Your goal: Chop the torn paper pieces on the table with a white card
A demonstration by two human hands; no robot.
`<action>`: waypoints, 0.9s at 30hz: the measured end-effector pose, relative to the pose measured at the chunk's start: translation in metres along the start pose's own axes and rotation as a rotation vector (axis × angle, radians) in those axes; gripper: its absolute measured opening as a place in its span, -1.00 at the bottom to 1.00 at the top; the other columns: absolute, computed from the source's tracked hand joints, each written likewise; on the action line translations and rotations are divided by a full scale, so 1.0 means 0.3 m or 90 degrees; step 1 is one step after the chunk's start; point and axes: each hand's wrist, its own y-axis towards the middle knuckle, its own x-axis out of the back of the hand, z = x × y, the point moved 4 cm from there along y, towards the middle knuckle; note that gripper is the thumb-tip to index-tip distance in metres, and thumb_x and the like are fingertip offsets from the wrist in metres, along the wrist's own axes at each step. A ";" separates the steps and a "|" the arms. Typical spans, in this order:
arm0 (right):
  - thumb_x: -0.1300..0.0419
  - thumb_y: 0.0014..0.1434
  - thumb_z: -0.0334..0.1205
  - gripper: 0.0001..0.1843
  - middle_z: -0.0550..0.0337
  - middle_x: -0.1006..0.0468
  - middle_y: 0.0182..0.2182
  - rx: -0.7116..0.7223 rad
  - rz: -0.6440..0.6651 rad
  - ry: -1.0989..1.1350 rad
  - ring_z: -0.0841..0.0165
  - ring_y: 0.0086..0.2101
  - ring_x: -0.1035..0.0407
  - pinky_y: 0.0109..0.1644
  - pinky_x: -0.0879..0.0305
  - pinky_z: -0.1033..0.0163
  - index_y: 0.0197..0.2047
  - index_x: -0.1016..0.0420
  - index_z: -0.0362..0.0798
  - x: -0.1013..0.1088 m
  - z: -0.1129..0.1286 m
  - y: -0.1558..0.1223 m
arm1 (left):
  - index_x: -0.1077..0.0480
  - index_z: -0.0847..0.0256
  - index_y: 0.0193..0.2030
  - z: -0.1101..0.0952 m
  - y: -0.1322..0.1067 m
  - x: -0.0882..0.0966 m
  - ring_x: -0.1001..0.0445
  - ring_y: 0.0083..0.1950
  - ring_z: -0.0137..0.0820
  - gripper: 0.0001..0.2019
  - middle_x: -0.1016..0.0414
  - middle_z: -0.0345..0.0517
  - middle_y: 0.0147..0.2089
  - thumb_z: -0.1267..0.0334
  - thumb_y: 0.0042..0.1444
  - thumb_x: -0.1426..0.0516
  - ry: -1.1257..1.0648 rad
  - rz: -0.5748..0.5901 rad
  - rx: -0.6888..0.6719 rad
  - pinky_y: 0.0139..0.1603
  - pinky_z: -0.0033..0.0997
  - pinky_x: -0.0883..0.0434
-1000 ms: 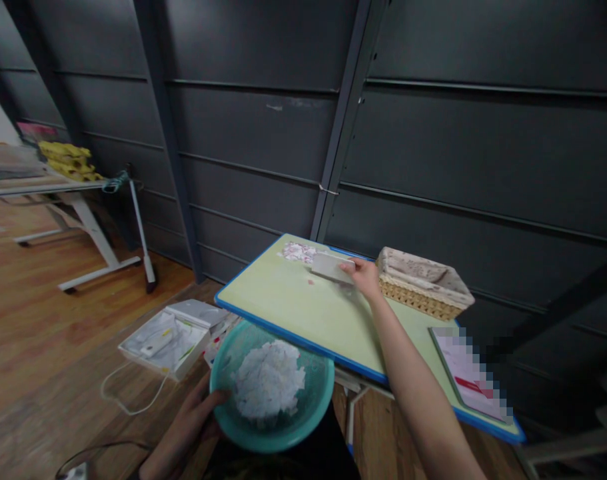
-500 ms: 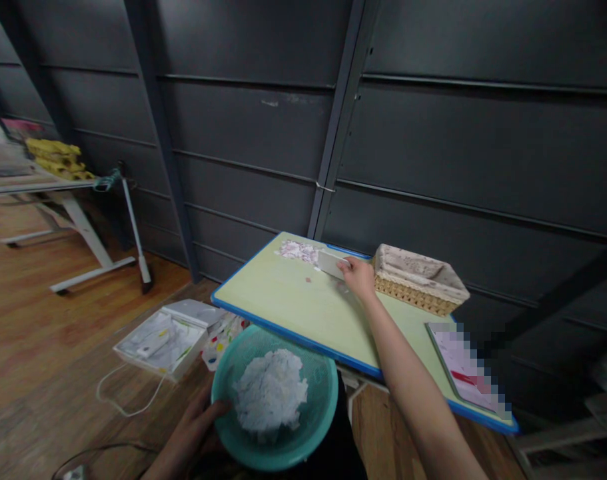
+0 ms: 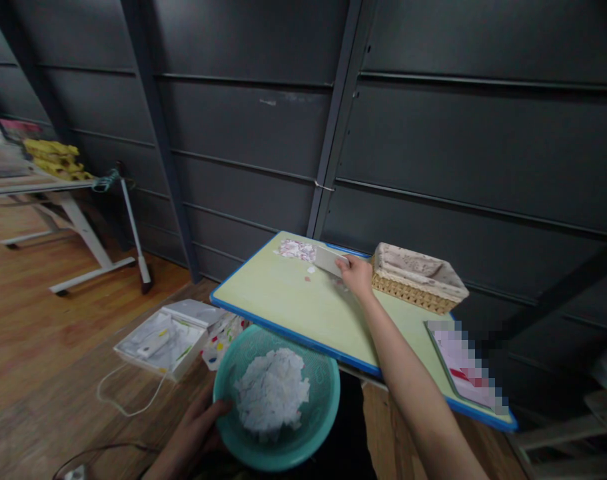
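The left hand [image 3: 203,417] pinches the rim of a green basin [image 3: 329,393] holding white scraps [image 3: 272,390]. The right hand [image 3: 357,273] grips a pale flat piece [image 3: 328,259] beside small flakes [image 3: 296,250] on the tabletop [image 3: 270,287].

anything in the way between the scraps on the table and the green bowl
Nothing visible: only tabletop and its blue edge lie between the scraps and the bowl; the card is at the scraps' right.
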 end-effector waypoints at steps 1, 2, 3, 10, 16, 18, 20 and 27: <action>-0.04 0.16 -0.05 -0.63 0.08 -0.56 -0.44 -0.003 -0.005 -0.011 0.30 -0.44 -0.33 -0.38 -0.03 0.29 -0.26 -0.59 -0.10 0.004 0.001 0.000 | -0.17 0.21 0.29 -0.002 -0.004 -0.002 -0.61 -0.18 -0.01 -0.10 -0.66 0.07 -0.10 0.24 -0.25 -0.38 0.004 0.004 0.002 -0.49 -0.31 -0.51; -0.04 0.15 -0.05 -0.63 0.07 -0.57 -0.44 -0.004 -0.006 -0.019 0.29 -0.44 -0.33 -0.37 -0.04 0.28 -0.27 -0.59 -0.10 0.007 0.003 0.000 | -0.17 0.20 0.29 -0.004 -0.008 -0.004 -0.61 -0.16 -0.01 -0.11 -0.65 0.07 -0.08 0.23 -0.25 -0.38 0.007 0.008 0.003 -0.44 -0.28 -0.53; -0.04 0.15 -0.06 -0.63 0.06 -0.57 -0.43 -0.003 -0.005 -0.025 0.29 -0.43 -0.33 -0.37 -0.04 0.28 -0.28 -0.59 -0.11 0.008 0.005 -0.001 | -0.18 0.19 0.29 -0.006 -0.012 -0.006 -0.59 -0.12 0.00 -0.12 -0.64 0.07 -0.05 0.22 -0.24 -0.38 0.009 0.014 0.001 -0.39 -0.27 -0.54; -0.04 0.15 -0.07 -0.64 0.05 -0.58 -0.41 0.030 -0.004 -0.021 0.28 -0.41 -0.37 -0.36 -0.07 0.28 -0.27 -0.58 -0.09 -0.011 0.026 -0.015 | -0.17 0.17 0.29 -0.016 -0.037 -0.017 -0.49 0.09 -0.03 -0.24 -0.55 0.04 0.10 0.22 -0.09 -0.30 0.006 0.041 -0.024 -0.14 -0.23 -0.53; -0.04 0.16 -0.03 -0.62 0.12 -0.58 -0.43 0.101 0.055 0.144 0.33 -0.46 -0.35 -0.39 -0.09 0.31 -0.26 -0.58 -0.09 -0.053 0.050 -0.020 | -0.20 0.19 0.27 -0.021 -0.036 -0.017 -0.51 0.04 -0.01 -0.21 -0.61 0.01 0.01 0.24 -0.15 -0.32 0.022 0.038 -0.023 -0.19 -0.22 -0.54; -0.05 0.15 -0.02 -0.62 0.12 -0.58 -0.43 0.087 0.037 0.174 0.34 -0.47 -0.35 -0.39 -0.09 0.31 -0.25 -0.58 -0.11 -0.049 0.052 -0.017 | -0.23 0.18 0.25 -0.021 -0.035 -0.016 -0.53 0.01 -0.03 -0.22 -0.62 -0.02 0.00 0.26 -0.18 -0.33 0.017 0.032 -0.028 -0.20 -0.25 -0.54; -0.07 0.14 -0.02 -0.62 0.12 -0.58 -0.43 0.061 0.014 0.191 0.34 -0.47 -0.35 -0.39 -0.10 0.31 -0.23 -0.57 -0.11 -0.040 0.053 -0.016 | -0.27 0.17 0.22 -0.019 -0.032 -0.015 -0.56 -0.05 -0.04 -0.25 -0.63 -0.03 -0.03 0.27 -0.20 -0.34 0.018 0.028 -0.029 -0.24 -0.26 -0.54; -0.10 0.08 -0.07 -0.68 0.11 -0.57 -0.46 0.047 0.042 0.164 0.34 -0.47 -0.34 -0.38 -0.12 0.30 -0.31 -0.57 -0.12 -0.041 0.064 -0.018 | -0.23 0.28 0.23 -0.010 -0.013 -0.009 -0.61 -0.27 -0.09 -0.19 -0.66 0.05 -0.10 0.27 -0.24 -0.36 0.045 0.023 -0.030 -0.49 -0.33 -0.49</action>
